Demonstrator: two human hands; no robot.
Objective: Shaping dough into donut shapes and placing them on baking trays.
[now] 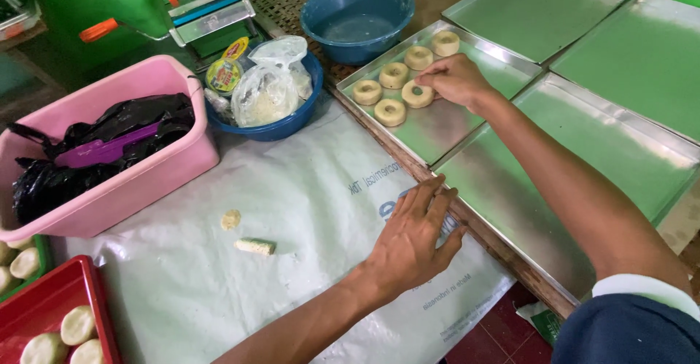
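My right hand (456, 79) reaches over a metal baking tray (452, 127) and its fingertips pinch a ring-shaped piece of dough (417, 95). Several other dough rings (394, 75) lie in rows on the same tray. My left hand (414, 236) rests flat, fingers spread, on a white plastic sheet (292, 211) near the tray's edge and holds nothing. A small dough log (255, 246) and a little dough scrap (231, 219) lie on the sheet to the left of that hand.
A pink tub (146, 174) with black plastic bags stands at left. A blue bowl (292, 119) holds plastic bags, a blue basin (357, 14) sits behind it. More metal trays (634, 65) lie right. A red tray (44, 298) holds dough rounds. A pasta roller (208, 10) stands behind.
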